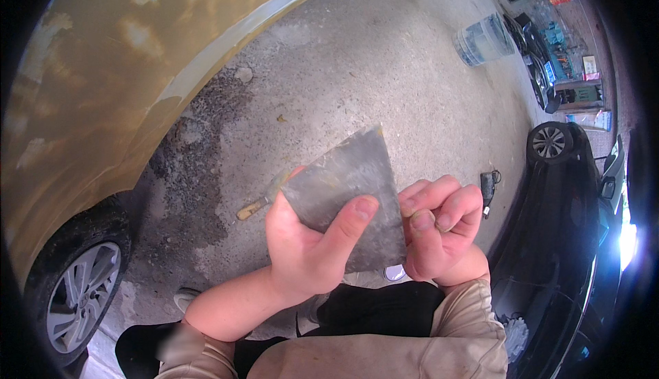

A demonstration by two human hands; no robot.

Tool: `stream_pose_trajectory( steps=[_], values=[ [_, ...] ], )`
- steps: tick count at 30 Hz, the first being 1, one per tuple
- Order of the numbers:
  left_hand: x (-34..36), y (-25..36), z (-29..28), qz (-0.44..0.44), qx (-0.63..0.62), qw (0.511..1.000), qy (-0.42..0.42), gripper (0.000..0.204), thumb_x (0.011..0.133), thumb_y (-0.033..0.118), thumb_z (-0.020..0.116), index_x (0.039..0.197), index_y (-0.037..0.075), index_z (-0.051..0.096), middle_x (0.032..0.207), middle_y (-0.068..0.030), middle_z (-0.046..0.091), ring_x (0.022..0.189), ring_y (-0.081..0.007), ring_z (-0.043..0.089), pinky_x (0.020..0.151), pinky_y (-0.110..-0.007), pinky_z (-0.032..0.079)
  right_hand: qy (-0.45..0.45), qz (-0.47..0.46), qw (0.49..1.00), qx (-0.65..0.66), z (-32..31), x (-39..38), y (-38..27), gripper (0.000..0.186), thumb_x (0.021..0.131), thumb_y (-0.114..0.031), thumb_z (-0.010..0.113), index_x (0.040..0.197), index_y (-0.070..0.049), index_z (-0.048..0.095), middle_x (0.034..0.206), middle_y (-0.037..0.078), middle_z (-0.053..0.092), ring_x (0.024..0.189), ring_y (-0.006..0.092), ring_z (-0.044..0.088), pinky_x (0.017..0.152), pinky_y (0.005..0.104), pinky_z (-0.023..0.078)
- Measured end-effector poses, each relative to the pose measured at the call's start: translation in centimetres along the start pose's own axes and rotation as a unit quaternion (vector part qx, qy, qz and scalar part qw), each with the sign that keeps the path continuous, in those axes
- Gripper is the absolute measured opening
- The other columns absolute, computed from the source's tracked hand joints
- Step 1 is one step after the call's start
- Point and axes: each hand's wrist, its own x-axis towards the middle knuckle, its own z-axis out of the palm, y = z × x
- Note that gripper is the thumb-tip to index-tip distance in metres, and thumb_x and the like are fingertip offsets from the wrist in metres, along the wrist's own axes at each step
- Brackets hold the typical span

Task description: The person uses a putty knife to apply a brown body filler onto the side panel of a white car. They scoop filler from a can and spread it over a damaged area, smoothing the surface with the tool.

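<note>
My left hand (309, 245) grips a thin, flat grey sheet (343, 180), thumb across its upper face and most fingers hidden beneath. The sheet is tilted, with pale smears on its face and yellowish marks near its far edges. At its right edge is my right hand (443, 228), fingers curled in and thumb pressed against them. Whether anything small sits between those fingertips cannot be made out. Just left of my left hand shows the wooden handle (250, 209) of a tool, its other end partly hidden; I cannot tell whether it is held or lies lower down.
A car body panel (103, 90) with yellowish-tan patches and its wheel (86, 296) stand close on the left. Right of me is a dark car (556, 221). A translucent bucket (484, 39) stands farther off on the concrete floor (343, 56). A black tool (489, 187) lies near the dark car.
</note>
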Motion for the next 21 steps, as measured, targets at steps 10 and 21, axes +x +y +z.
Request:
stream_pose_trajectory(
  steps=[10,21],
  values=[
    [-0.06,-0.07,-0.04,0.015,0.007,1.000,0.008,0.019,0.087,0.004,0.066,0.103,-0.001,0.055,0.090,-0.0036,0.064,0.081,-0.0073,0.058,0.071,-0.023,0.046,-0.011,0.006,1.000,-0.007,0.11,0.10,-0.04,0.030,0.082,0.015,0.054,0.093,-0.008,0.037,0.092,0.014,0.057,0.083,0.0240,0.066,0.073,0.0332,0.054],
    [-0.10,0.06,-0.64,0.017,0.072,0.997,-0.005,0.022,0.085,0.006,0.070,0.097,-0.002,0.053,0.088,-0.0054,0.064,0.078,-0.0070,0.058,0.067,-0.023,0.046,-0.030,0.022,0.999,-0.030,0.06,0.32,-0.13,0.030,0.082,0.014,0.054,0.093,-0.008,0.036,0.086,0.013,0.058,0.081,0.0233,0.064,0.074,0.0319,0.052]
  ],
)
